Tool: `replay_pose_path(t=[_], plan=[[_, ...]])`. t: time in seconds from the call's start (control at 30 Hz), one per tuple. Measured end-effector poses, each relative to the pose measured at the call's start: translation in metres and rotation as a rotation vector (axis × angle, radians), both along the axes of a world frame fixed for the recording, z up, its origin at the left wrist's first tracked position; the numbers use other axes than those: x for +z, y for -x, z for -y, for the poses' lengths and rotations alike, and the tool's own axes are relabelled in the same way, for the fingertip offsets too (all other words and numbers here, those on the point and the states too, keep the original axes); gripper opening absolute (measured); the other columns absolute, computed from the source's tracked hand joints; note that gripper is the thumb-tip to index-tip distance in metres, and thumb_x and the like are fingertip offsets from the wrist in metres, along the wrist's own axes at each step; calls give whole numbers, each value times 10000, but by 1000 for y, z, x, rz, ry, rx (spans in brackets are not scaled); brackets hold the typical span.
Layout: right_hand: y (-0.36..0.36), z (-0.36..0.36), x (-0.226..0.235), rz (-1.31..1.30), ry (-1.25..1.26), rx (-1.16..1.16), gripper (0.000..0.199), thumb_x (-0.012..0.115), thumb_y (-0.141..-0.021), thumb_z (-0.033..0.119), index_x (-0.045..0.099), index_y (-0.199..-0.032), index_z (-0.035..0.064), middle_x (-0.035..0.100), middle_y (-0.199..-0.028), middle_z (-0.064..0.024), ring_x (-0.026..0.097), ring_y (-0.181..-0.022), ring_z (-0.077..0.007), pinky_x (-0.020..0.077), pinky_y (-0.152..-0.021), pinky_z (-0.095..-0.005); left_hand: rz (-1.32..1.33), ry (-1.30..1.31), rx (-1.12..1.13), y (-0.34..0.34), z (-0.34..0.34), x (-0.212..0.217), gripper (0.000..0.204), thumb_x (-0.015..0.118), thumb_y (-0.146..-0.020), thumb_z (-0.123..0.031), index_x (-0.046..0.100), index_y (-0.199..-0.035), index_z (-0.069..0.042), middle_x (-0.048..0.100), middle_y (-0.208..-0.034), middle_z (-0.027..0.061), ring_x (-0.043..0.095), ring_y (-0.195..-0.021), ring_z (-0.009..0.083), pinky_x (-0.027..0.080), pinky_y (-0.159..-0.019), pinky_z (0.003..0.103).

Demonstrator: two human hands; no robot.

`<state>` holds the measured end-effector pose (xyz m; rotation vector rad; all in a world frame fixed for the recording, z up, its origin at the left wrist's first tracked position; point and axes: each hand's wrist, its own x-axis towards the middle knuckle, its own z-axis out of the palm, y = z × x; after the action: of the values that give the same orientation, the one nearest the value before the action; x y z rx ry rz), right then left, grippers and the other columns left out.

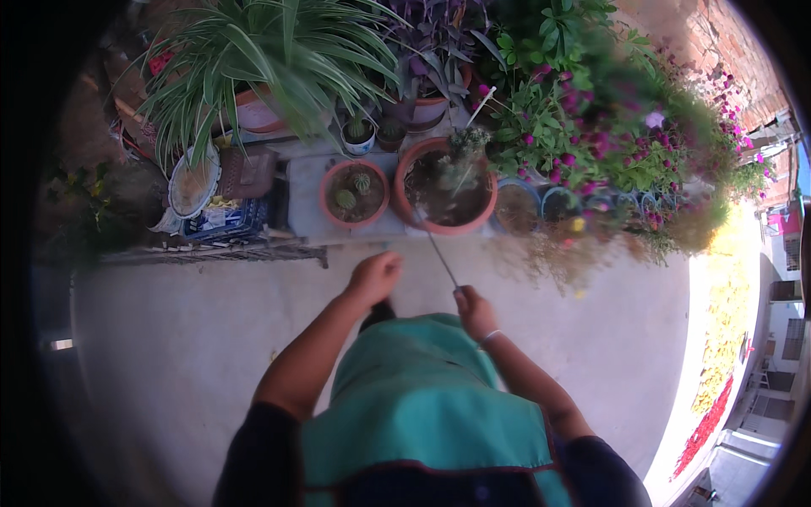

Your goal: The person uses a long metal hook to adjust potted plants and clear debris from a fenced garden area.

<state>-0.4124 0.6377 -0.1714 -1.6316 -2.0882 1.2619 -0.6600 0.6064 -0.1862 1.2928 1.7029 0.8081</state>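
Head view: a person is standing on a smooth grey concrete floor (169, 338) and looking down at a row of potted plants.
Right hand (475, 311): the fingers are closing around the lower end of a thin straight rod (441, 258); a pale band is sitting on the wrist.
Rod: it is slim and looks like metal, and it is reaching up from the right hand toward the big clay pot (446, 188).
Left hand (374, 276): it is curling into a loose fist in front of the pots; I cannot tell if it is holding something.
Big clay pot: it is round, orange-brown, with dark soil and a small spiky plant; it is standing on a pale slab.
Small clay pot (354, 193): it is round, holding little green cactuses, just beside the big one on its left.
Spider plant (270, 59): its long striped leaves are hanging over the pots.
Pink flowers (591, 144): they are spreading thickly at the right.
Apron (422, 406): soft green cloth is covering the person's front.
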Motion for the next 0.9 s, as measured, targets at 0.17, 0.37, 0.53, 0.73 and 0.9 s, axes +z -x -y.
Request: replay_pose_path(t=[0.17, 0.37, 0.53, 0.73, 0.9], plan=[[65, -29, -47, -1, -53, -115, 254, 423, -913, 276, 505, -945, 38, 599, -766, -229, 571, -741, -419, 440, -658, -479, -149, 29, -7, 27, -73, -67, 321, 591, -797, -136, 525, -1096, -37, 630, -869, 117, 627, -782, 220, 487, -730, 323], [118, -74, -89, -36, -18, -255, 232, 418, -913, 244, 483, -902, 22, 578, -748, -262, 544, -736, -453, 400, -619, -518, -288, -6, 242, 29, -124, -145, 447, 595, -808, -180, 427, -1192, -25, 620, -895, 155, 622, -763, 271, 482, -721, 374], [139, -99, -126, -117, -2, -414, 249, 398, -922, 245, 465, -884, 9, 563, -751, -287, 524, -729, -477, 387, -615, -528, -187, 143, 214, 30, -167, -157, 414, 577, -830, -158, 407, -1170, 5, 610, -875, 170, 631, -754, 273, 489, -708, 376], [158, -116, -143, -113, 53, -425, 264, 391, -922, 250, 473, -906, 0, 563, -776, -297, 525, -756, -480, 392, -631, -530, 145, 150, 280, 46, -167, -246, 328, 547, -827, -10, 416, -1127, -7, 591, -805, 137, 634, -713, 233, 538, -599, 337], [138, -106, -165, 51, 86, -319, 267, 420, -925, 252, 476, -887, -6, 578, -669, -160, 582, -614, -307, 443, -571, -413, 585, 315, 446, 30, -177, -195, 305, 548, -819, 18, 441, -1103, -13, 587, -792, 115, 632, -676, 209, 541, -547, 308]])
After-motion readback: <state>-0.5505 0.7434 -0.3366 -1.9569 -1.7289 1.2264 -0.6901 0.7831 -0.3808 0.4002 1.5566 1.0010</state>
